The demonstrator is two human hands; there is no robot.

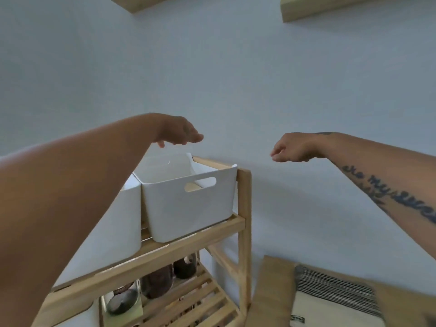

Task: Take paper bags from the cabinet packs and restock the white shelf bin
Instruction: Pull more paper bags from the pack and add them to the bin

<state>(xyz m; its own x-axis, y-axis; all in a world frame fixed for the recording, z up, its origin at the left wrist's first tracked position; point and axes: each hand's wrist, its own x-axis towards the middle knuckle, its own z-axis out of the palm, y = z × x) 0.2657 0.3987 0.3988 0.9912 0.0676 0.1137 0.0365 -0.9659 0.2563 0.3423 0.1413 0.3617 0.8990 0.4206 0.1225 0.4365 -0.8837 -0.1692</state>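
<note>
A white plastic bin [188, 204] with a cut-out handle stands on the top level of a wooden slatted shelf [244, 208]. From this angle I see no contents in the bin. My left hand [179, 132] hovers just above the bin's back rim, fingers spread and drooping, holding nothing. My right hand [295, 148] hangs in the air to the right of the shelf, fingers loosely curled, with nothing visible in it. No paper bags are in view.
A second white bin [128, 213] sits left of the first, partly behind my left arm. Dark jars [158, 282] stand on the lower shelf. At the lower right, a wooden surface [271, 291] carries a folded striped cloth [335, 291]. Two wooden wall shelves [330, 8] hang above.
</note>
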